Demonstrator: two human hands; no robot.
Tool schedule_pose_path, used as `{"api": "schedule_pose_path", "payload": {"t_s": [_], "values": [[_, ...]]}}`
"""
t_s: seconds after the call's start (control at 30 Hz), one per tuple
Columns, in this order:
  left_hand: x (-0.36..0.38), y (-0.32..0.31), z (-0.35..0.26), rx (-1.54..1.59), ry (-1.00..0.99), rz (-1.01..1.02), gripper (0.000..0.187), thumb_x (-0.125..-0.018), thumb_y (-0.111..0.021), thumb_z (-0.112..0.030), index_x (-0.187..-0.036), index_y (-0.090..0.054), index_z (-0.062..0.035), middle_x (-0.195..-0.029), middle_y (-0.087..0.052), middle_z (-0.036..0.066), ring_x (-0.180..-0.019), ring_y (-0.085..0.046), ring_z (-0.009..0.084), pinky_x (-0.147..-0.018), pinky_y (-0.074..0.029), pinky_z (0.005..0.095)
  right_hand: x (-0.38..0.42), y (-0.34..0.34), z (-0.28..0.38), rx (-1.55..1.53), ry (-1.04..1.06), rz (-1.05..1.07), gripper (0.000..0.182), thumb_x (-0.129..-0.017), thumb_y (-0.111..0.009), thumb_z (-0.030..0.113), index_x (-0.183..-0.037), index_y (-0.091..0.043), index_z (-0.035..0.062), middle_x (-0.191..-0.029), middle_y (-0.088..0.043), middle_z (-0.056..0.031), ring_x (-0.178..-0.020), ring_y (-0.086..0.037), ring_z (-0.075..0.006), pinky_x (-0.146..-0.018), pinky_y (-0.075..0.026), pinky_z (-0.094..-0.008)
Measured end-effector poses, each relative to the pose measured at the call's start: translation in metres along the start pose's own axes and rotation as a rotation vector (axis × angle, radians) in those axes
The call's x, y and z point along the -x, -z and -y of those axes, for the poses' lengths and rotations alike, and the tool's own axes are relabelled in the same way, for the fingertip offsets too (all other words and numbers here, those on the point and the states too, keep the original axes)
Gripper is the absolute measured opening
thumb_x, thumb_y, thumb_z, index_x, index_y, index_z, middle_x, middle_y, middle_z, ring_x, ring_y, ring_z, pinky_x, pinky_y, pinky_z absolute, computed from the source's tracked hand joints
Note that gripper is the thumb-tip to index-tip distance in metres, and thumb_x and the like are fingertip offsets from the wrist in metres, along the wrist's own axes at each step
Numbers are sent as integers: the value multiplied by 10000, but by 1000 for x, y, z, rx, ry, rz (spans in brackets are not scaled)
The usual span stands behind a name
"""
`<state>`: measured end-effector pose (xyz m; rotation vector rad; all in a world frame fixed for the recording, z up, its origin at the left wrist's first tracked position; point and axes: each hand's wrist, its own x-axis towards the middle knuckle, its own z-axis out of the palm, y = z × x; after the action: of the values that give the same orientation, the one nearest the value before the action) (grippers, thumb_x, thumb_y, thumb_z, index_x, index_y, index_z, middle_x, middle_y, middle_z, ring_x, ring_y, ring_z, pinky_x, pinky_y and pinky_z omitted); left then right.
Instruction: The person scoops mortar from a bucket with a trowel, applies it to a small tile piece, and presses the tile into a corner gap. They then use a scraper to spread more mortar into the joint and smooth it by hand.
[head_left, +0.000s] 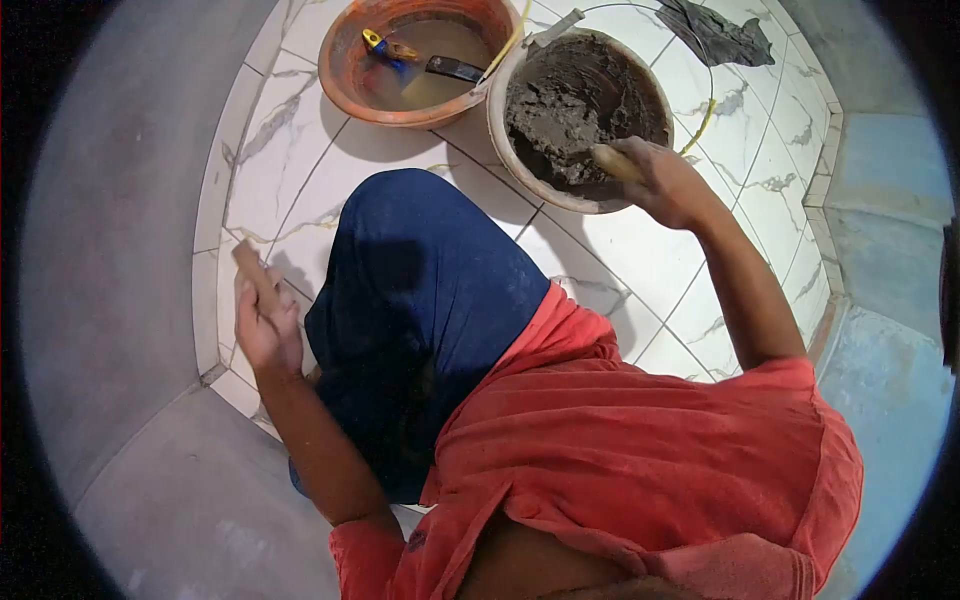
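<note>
Nearby: orange basin [345, 75] touches mortar bucket [500, 120] | knee [420, 260] between hands

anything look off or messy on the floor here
Mostly tidy. A dark crumpled rag lies loose on the white tiles beyond the mortar bucket, and tools sit half sunk in murky water in the orange basin.

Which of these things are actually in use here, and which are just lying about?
In use: mortar bucket, wooden handle in the right hand, wooden tool in the left hand, tiles.
Lying about: orange basin with tools in water, grey rag.
</note>
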<state>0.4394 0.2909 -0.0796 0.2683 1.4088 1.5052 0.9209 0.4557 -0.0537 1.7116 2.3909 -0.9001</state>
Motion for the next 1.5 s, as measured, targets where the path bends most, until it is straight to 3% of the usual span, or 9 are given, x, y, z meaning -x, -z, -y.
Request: {"api": "schedule_pose_path", "payload": {"t_s": [0.13,0.3,0.57,0.7,1.0,1.13,1.23,1.33,1.5], "values": [[13,-92,-8,-124,-6,-62,445,-1024,-416,-271,-1401,-434,-36,-1025,-550,72,-791,-508,149,-678,-419,263,42,14,-14,-104,155,-131,525,-803,-654,172,-1292,-517,37,-1080,-653,-215,-999,-634,-382,-882,-494,-423],[21,-176,-1,-392,18,221,471,-987,-511,-299,-1328,-490,26,-1022,-602,98,-845,-606,164,-665,-490,243,93,23,-22,-403,-213,-77,475,-865,-648,240,-1257,-556,-11,-1020,-672,-204,-923,-646,-280,-842,-493,-370],[-11,-275,61,-482,52,496,354,-906,-623,-148,-1194,-596,57,-976,-617,56,-839,-606,126,-705,-539,268,119,-22,-68,-426,105,-421,478,-822,-720,126,-1247,-539,2,-1081,-610,-175,-968,-619,-285,-859,-490,-360],[-8,-294,75,-378,250,591,322,-912,-588,-90,-1199,-595,55,-1042,-622,72,-894,-615,145,-749,-537,267,110,-37,-70,-213,125,-543,543,-774,-754,104,-1265,-531,40,-1072,-605,-189,-941,-623,-364,-802,-515,-404],[2,-302,77,-182,357,595,395,-949,-550,-81,-1299,-491,93,-1187,-602,139,-1056,-612,194,-889,-538,290,93,-60,-73,74,97,-729,570,-737,-781,77,-1263,-566,128,-1074,-599,-149,-864,-651,-319,-679,-560,-400],[0,-302,89,-110,370,625,396,-949,-561,-78,-1293,-490,105,-1189,-602,149,-1053,-617,190,-888,-540,287,93,-66,-68,134,27,-729,542,-741,-763,36,-1249,-594,122,-1060,-596,-134,-907,-655,-302,-732,-567,-378],[5,-306,89,-94,390,561,394,-942,-565,-61,-1289,-490,109,-1179,-605,153,-1032,-629,194,-870,-547,276,93,-65,-66,218,-59,-558,459,-776,-734,46,-1214,-618,123,-1091,-604,-124,-923,-659,-297,-752,-566,-380],[-5,-304,98,-72,376,619,391,-935,-564,-47,-1282,-489,117,-1164,-610,151,-1006,-639,203,-872,-547,277,91,-75,-76,334,136,-697,360,-817,-701,68,-1169,-648,123,-1150,-622,-113,-945,-658,-283,-763,-564,-381],[0,-304,107,3,363,547,371,-925,-531,-14,-1272,-500,115,-1147,-618,137,-978,-643,177,-856,-551,261,94,-73,-79,438,137,-701,378,-795,-702,47,-1159,-643,130,-1128,-621,-118,-917,-645,-288,-742,-560,-377]]}}
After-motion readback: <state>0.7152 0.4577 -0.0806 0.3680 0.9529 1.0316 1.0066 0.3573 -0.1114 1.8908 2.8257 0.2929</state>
